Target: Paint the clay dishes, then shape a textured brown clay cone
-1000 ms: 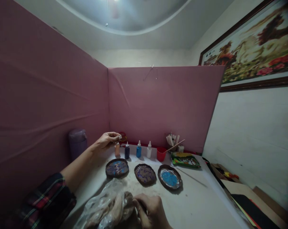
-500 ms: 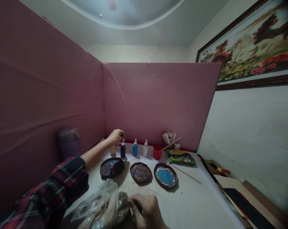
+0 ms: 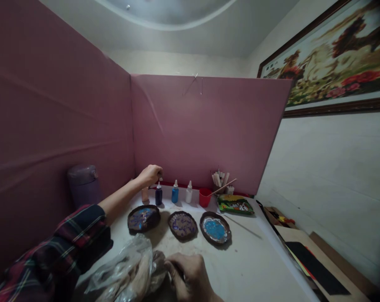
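Note:
My left hand (image 3: 151, 175) is over the back left of the table, its fingers closed on a small whitish cap (image 3: 160, 179) just above the nozzle of a dark blue bottle (image 3: 158, 195). Beside that bottle, a peach bottle (image 3: 145, 194) stands partly behind my wrist. At the front, my right hand (image 3: 190, 274) pinches the edge of a crumpled clear plastic bag (image 3: 127, 268) with brownish material inside. Three dark, rough-rimmed pieces lie in a row: a left one with blue streaks (image 3: 143, 219), a middle one with purple specks (image 3: 182, 226) and a right one filled with bright blue (image 3: 215, 229).
A blue bottle (image 3: 175, 193), a white bottle (image 3: 189, 194), a red cup (image 3: 205, 197) with a stick, and a green packet (image 3: 235, 204) line the table's back. A thin stick (image 3: 243, 226) lies at right. A purple flask (image 3: 84, 184) stands left; pink panels (image 3: 205, 126) enclose the table.
The camera view has shifted slightly. My left hand stays by the dark blue bottle, and the whitish cap between its fingers now shows. My right hand remains at the bag.

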{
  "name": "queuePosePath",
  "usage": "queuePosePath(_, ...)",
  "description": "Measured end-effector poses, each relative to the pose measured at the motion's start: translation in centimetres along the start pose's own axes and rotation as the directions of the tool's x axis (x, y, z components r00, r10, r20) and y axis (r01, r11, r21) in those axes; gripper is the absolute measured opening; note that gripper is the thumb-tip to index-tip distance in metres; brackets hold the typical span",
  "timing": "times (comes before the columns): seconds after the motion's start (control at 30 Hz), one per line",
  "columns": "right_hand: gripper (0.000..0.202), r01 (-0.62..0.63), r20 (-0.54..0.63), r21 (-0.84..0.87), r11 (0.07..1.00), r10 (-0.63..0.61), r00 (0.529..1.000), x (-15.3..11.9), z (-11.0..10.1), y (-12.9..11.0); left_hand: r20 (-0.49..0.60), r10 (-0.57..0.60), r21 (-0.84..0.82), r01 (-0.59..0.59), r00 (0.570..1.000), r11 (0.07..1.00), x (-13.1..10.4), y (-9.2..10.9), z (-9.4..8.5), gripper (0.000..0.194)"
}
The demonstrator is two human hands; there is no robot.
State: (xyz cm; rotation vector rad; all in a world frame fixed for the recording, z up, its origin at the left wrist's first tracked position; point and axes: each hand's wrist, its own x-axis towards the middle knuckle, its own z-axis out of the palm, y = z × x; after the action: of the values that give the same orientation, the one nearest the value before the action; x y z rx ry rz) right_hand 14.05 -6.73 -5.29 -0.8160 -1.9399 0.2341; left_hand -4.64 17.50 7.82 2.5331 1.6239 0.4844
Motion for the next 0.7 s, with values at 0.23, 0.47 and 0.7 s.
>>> queuePosePath(0.23, 0.016, 0.007, 0.01, 0.007, 1.0, -0.007, 1.0, -0.1, -0.1, -0.2, -0.002, -0.022, -0.005, 0.022, 1.0, 1.0, -0.6, 0.0, 0.0, 0.033)
queuePosePath(0.47, 0.017, -0.02, 0.018, 0.026, 0.999, 0.019, 1.0, 0.0, -0.2, -0.3, 0.037, -0.046, -0.01, 0.046, 0.998, 0.999, -0.7, -0.1, 1.4, 0.032)
queuePosePath(0.7, 0.016, -0.048, 0.029, 0.059, 0.997, 0.046, 0.999, -0.1, -0.2, -0.4, 0.029, -0.098, -0.125, 0.1, 0.995, 0.987, -0.4, -0.7, 2.4, 0.032)
